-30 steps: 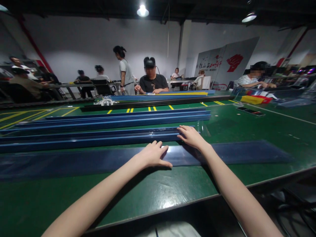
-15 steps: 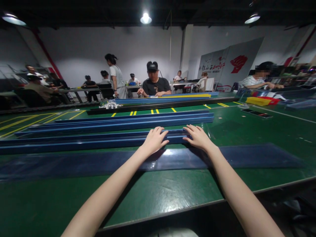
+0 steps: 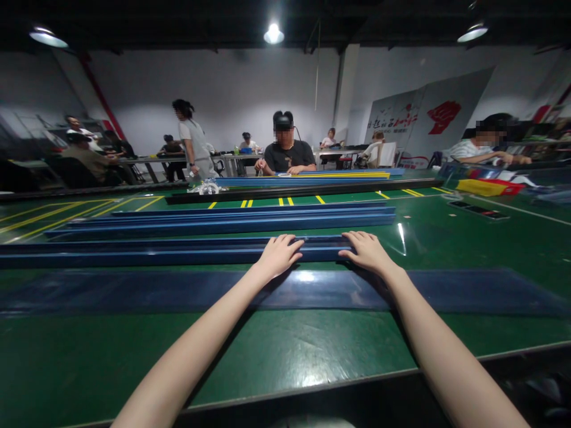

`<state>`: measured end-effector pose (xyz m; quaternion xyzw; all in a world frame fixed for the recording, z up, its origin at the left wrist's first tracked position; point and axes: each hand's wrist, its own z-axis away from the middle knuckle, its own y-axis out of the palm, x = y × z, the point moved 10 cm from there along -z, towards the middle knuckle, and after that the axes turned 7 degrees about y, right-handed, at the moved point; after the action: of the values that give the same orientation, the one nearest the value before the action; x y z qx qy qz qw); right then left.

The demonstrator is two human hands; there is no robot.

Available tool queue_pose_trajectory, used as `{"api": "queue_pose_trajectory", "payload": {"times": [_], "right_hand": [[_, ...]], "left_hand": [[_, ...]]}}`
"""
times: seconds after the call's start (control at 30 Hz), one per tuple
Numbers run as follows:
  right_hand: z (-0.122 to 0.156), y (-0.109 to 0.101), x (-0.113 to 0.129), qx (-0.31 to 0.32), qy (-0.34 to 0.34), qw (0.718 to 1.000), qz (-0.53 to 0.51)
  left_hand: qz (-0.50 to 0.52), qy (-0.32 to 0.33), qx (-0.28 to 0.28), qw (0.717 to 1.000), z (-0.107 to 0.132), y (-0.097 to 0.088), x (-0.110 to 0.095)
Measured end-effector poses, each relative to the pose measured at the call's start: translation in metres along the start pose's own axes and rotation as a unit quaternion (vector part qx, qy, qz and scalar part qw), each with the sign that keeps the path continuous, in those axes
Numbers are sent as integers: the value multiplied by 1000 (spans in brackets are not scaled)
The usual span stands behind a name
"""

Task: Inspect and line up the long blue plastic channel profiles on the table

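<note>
A long blue channel strip (image 3: 156, 255) with raised edges lies across the green table. Near its right end, my left hand (image 3: 282, 254) lies across it, fingers over the far edge and thumb at the near edge. The same grip shows in my right hand (image 3: 366, 252), a short way to the right; it covers the strip's end. Between the two hands a short length of the channel is visible. Closer to me, under my wrists, a flat, see-through bluish plastic sheet (image 3: 464, 291) stretches across the table.
Several more blue strips (image 3: 250, 221) lie just beyond, then a long black strip (image 3: 312, 189) and a yellow strip (image 3: 343, 176). A phone (image 3: 478, 209) and a yellow and red tray (image 3: 486, 187) are at the right. A co-worker (image 3: 289, 151) sits opposite.
My view has turned slightly left. My hands are a little farther apart, both still at the channel strip. The standing person in the background has moved left.
</note>
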<state>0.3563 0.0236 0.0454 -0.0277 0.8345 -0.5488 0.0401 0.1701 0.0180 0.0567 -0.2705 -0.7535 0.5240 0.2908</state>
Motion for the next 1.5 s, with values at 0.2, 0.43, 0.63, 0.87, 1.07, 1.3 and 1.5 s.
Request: {"api": "queue_pose_trajectory", "payload": {"times": [0.2, 0.43, 0.63, 0.87, 1.07, 1.3, 1.5], "right_hand": [[3, -1, 6, -7, -18, 1000, 19], [5, -5, 26, -28, -39, 998, 39], [5, -7, 42, -27, -42, 997, 62], [5, -4, 41, -18, -32, 997, 68], [5, -5, 39, -16, -31, 998, 52], [2, -7, 13, 14, -10, 1000, -6], [1, -7, 14, 27, -28, 999, -25]], "left_hand": [[-11, 2, 5, 1000, 0, -8, -4], [-34, 16, -11, 999, -1, -18, -16], [-14, 66, -34, 997, -1, -14, -28], [-14, 88, -12, 996, 1, -6, -34], [-12, 67, -13, 998, 0, -3, -27], [-11, 43, 0, 999, 0, -6, -22], [-13, 42, 13, 999, 1, -15, -28]]}}
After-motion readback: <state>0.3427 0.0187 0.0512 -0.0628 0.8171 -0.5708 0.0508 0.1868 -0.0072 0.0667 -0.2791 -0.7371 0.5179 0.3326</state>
